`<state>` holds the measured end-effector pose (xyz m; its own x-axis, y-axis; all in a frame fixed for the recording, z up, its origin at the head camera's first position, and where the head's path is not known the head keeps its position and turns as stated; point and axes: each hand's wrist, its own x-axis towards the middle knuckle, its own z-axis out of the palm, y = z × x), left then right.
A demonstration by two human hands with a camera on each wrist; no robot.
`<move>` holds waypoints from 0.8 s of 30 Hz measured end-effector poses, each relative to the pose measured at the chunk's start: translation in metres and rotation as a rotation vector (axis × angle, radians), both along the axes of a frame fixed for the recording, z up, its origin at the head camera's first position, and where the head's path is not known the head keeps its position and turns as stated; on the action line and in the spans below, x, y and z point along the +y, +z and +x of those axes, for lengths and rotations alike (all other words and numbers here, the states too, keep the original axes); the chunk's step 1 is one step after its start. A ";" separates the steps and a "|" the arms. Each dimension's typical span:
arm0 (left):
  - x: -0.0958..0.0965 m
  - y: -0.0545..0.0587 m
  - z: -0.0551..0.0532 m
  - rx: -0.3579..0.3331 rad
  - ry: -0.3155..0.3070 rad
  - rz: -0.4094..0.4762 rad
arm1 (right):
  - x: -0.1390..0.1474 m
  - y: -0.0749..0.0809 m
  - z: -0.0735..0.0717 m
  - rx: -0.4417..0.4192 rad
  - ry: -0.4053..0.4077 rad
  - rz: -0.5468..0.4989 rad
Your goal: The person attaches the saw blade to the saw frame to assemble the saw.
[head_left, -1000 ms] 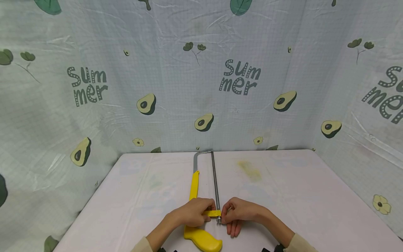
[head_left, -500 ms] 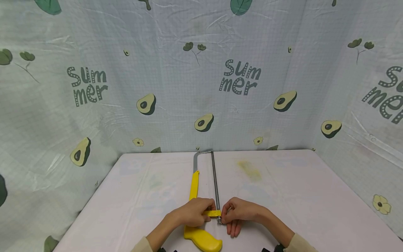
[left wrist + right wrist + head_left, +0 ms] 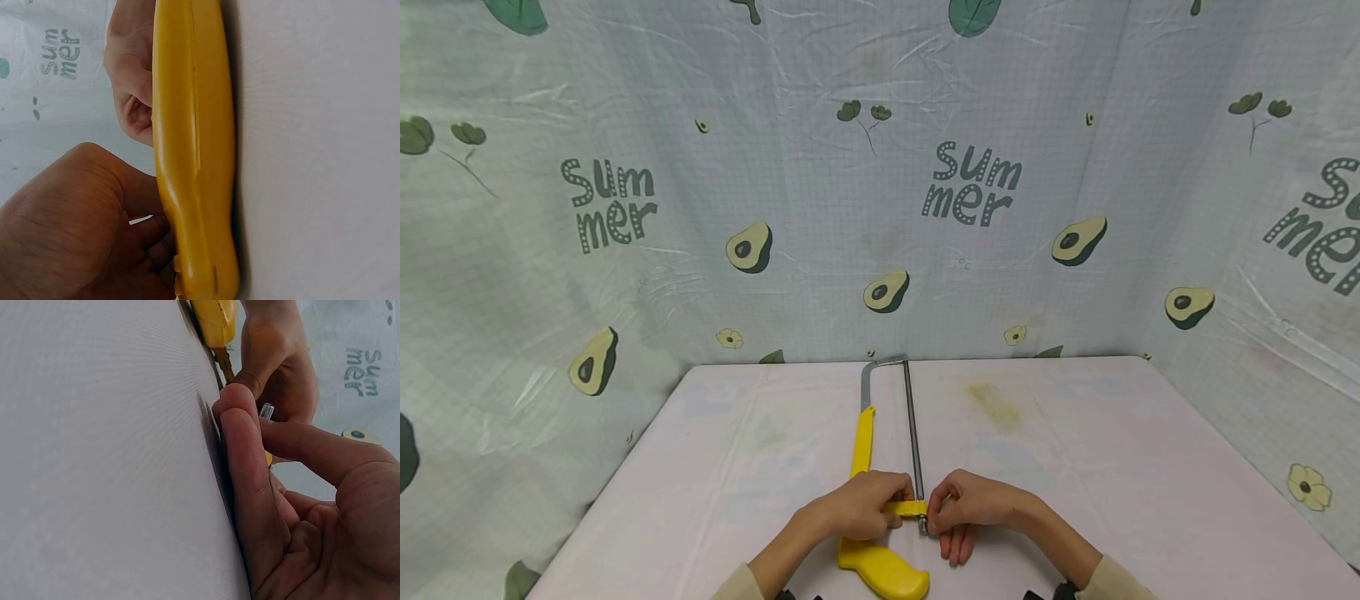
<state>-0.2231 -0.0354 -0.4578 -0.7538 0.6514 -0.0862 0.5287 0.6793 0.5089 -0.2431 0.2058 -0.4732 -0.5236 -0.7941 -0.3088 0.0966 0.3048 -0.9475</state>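
A hacksaw with a yellow handle and grey metal bow lies on the table, its far end pointing away from me. My left hand grips the frame around the yellow crosspiece, just ahead of the handle. At the near end of the blade bar sits a small metal wing nut. Thumb and index finger of my right hand pinch at this nut; its lower fingers rest extended near the tabletop. In the left wrist view the yellow handle hides part of both hands.
The hacksaw lies on a pale cloth-covered table with a yellowish stain right of the blade. A printed curtain with avocados and lettering rises behind and at both sides.
The wing nut shows a slightly different, narrower outline, as if turned a little between the right fingertips. Both hands and the hacksaw stay in place.
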 end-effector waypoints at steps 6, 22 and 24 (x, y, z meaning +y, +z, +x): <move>0.001 -0.001 0.000 0.001 0.001 0.001 | 0.000 0.001 0.000 0.000 0.000 0.007; 0.000 -0.001 0.000 -0.007 0.002 0.001 | -0.003 0.006 0.005 0.008 -0.015 0.034; 0.000 -0.001 0.000 -0.008 0.001 0.000 | -0.004 0.006 0.005 0.016 -0.021 0.041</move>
<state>-0.2231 -0.0358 -0.4591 -0.7539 0.6505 -0.0921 0.5239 0.6798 0.5133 -0.2384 0.2022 -0.4674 -0.5453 -0.7695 -0.3324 0.0881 0.3418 -0.9356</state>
